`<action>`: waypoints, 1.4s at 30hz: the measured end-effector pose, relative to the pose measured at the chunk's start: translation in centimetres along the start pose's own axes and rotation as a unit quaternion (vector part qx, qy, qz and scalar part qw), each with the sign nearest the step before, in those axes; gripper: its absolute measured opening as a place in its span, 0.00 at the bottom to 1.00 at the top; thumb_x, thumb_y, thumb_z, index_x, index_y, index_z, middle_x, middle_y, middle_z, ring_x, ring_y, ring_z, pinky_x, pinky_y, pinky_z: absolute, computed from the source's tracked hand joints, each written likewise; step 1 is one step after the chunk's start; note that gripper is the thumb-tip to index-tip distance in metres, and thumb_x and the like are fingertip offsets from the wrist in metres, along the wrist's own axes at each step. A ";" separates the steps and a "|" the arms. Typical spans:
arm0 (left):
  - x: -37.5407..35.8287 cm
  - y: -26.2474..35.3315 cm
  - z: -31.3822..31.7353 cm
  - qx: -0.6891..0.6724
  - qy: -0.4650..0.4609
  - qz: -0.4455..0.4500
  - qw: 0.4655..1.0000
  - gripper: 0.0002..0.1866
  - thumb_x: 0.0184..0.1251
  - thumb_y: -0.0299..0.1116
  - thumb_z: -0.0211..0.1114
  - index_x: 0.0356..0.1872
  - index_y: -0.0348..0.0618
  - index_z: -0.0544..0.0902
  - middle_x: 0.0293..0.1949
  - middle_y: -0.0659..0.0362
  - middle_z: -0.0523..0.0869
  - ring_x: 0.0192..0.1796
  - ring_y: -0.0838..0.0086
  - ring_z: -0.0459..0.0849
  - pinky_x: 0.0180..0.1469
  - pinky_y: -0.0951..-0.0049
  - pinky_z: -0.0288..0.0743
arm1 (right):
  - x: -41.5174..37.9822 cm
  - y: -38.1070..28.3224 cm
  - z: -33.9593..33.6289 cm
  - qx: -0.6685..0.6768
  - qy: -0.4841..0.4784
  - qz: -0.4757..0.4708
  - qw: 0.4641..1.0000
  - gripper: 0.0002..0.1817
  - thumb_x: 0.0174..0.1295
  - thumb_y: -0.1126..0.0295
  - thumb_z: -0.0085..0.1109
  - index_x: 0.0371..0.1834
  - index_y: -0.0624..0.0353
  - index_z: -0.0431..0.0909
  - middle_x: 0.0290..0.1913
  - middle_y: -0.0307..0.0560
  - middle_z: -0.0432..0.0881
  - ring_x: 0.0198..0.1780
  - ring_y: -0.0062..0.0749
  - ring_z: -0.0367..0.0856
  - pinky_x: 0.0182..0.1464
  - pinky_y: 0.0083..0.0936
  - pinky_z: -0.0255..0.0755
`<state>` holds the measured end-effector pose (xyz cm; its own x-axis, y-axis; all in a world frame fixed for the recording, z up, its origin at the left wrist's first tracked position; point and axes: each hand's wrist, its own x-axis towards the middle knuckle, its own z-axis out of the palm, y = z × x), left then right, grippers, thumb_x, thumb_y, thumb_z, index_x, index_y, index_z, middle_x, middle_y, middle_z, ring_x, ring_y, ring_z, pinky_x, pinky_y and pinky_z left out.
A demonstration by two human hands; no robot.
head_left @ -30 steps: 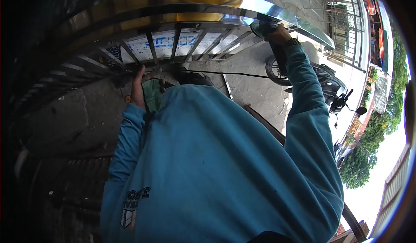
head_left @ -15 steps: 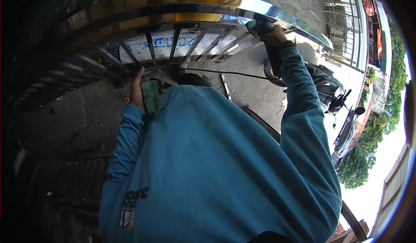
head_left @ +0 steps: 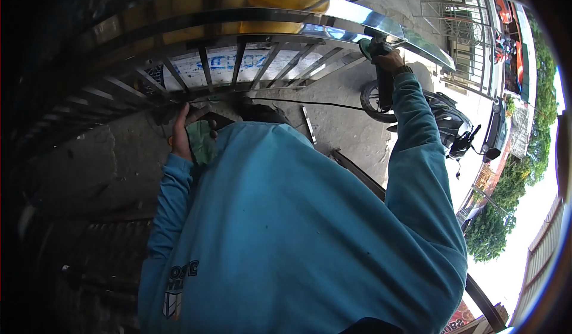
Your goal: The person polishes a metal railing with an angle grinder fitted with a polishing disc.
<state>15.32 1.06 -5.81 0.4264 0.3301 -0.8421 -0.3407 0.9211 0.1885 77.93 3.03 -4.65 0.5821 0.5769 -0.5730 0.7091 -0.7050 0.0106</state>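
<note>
My right hand (head_left: 390, 62) is wrapped round the head of an angle grinder (head_left: 385, 87), its dark body hanging below my fingers. The grinder's greenish disc (head_left: 364, 48) is right by the lower edge of a shiny metal rail (head_left: 381, 23), near the rail's right end. To the left, my left hand (head_left: 181, 133) grips a crumpled green cloth (head_left: 201, 142) just below the barred metal frame (head_left: 205, 69). Part of that hand's fingers is hidden by the cloth and my blue shirt.
A black cable (head_left: 310, 100) runs over the concrete floor (head_left: 339, 122) towards the grinder. A thin metal strip (head_left: 308, 125) lies on the floor. At the right stands a black motorcycle (head_left: 447, 119), with a metal gate (head_left: 468, 42) behind it.
My right hand and the grinder have shifted to the right and slightly down along the rail. My left hand, with the green cloth, has moved a little left.
</note>
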 end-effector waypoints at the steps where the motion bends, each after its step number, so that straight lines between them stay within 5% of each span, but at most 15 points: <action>1: 0.1 0.0 -0.2 0.000 0.009 0.001 1.000 0.35 0.68 0.67 0.53 0.58 0.46 0.81 0.33 0.55 0.87 0.30 0.64 0.86 0.34 0.64 0.81 | 0.1 0.0 0.1 -0.003 0.031 0.016 0.999 0.39 0.36 0.52 0.79 0.51 0.68 0.82 0.56 0.55 0.82 0.55 0.44 0.84 0.56 0.30 0.79; 5: 0.6 -0.4 -0.5 0.002 0.011 0.001 1.000 0.35 0.68 0.67 0.53 0.59 0.46 0.80 0.32 0.55 0.87 0.30 0.64 0.86 0.34 0.63 0.81 | -0.3 -0.8 0.9 0.000 -0.001 -0.027 1.000 0.45 0.37 0.53 0.79 0.56 0.74 0.75 0.55 0.61 0.82 0.56 0.47 0.83 0.57 0.30 0.78; 8: 1.1 -0.4 0.4 0.015 0.007 -0.013 1.000 0.35 0.68 0.67 0.53 0.59 0.46 0.80 0.32 0.55 0.87 0.30 0.63 0.86 0.34 0.63 0.81 | -2.1 -4.2 2.0 0.076 0.017 -0.067 0.995 0.54 0.39 0.55 0.79 0.62 0.78 0.56 0.55 0.71 0.79 0.56 0.56 0.82 0.57 0.33 0.78; 11: 1.6 0.0 1.2 0.024 0.006 -0.025 0.999 0.35 0.68 0.67 0.53 0.59 0.46 0.81 0.32 0.55 0.87 0.30 0.63 0.86 0.34 0.63 0.81 | -4.8 -7.7 2.0 0.063 0.013 -0.102 0.993 0.47 0.38 0.56 0.79 0.56 0.75 0.64 0.52 0.66 0.79 0.54 0.53 0.81 0.56 0.35 0.77; 15: 1.2 0.6 1.6 0.020 -0.001 -0.009 1.000 0.35 0.68 0.67 0.53 0.59 0.46 0.81 0.32 0.55 0.87 0.31 0.64 0.86 0.34 0.63 0.81 | -6.8 -8.4 1.9 0.053 0.026 -0.091 0.994 0.49 0.38 0.56 0.79 0.59 0.76 0.62 0.54 0.67 0.78 0.56 0.53 0.81 0.57 0.35 0.77; 23: 0.0 0.8 -0.4 0.022 0.021 -0.003 1.000 0.36 0.68 0.68 0.53 0.61 0.47 0.80 0.34 0.57 0.87 0.31 0.64 0.86 0.34 0.63 0.83 | -1.7 0.5 3.0 0.131 0.051 0.028 0.990 0.57 0.39 0.54 0.79 0.65 0.79 0.55 0.57 0.72 0.78 0.59 0.56 0.81 0.61 0.33 0.76; 26: 0.1 0.7 -0.7 0.018 0.028 -0.002 0.999 0.36 0.68 0.68 0.53 0.62 0.47 0.79 0.34 0.57 0.86 0.31 0.64 0.86 0.34 0.63 0.83 | -0.9 2.2 3.9 0.165 0.087 0.059 0.981 0.51 0.38 0.54 0.80 0.58 0.79 0.63 0.51 0.65 0.81 0.52 0.47 0.84 0.52 0.32 0.80; 36: 1.2 0.5 3.0 0.058 0.023 -0.029 0.998 0.37 0.68 0.68 0.52 0.61 0.47 0.79 0.33 0.58 0.86 0.31 0.64 0.86 0.34 0.62 0.82 | -10.1 -8.8 8.0 0.248 0.113 -0.098 0.957 0.50 0.44 0.61 0.74 0.65 0.68 0.51 0.47 0.76 0.81 0.50 0.67 0.83 0.55 0.43 0.77; 42: 0.9 0.8 5.0 0.080 0.004 -0.030 0.996 0.37 0.69 0.68 0.52 0.63 0.45 0.77 0.33 0.57 0.86 0.30 0.64 0.86 0.33 0.63 0.82 | -10.4 -8.8 9.2 0.274 0.136 -0.131 0.943 0.48 0.45 0.66 0.69 0.69 0.58 0.50 0.45 0.75 0.82 0.48 0.72 0.82 0.53 0.50 0.77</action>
<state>19.61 3.18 -3.93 0.4349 0.2731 -0.8581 -0.1773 0.9602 0.2157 61.97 -0.62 -6.31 0.5481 0.7932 -0.2653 0.5739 -0.5874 -0.5706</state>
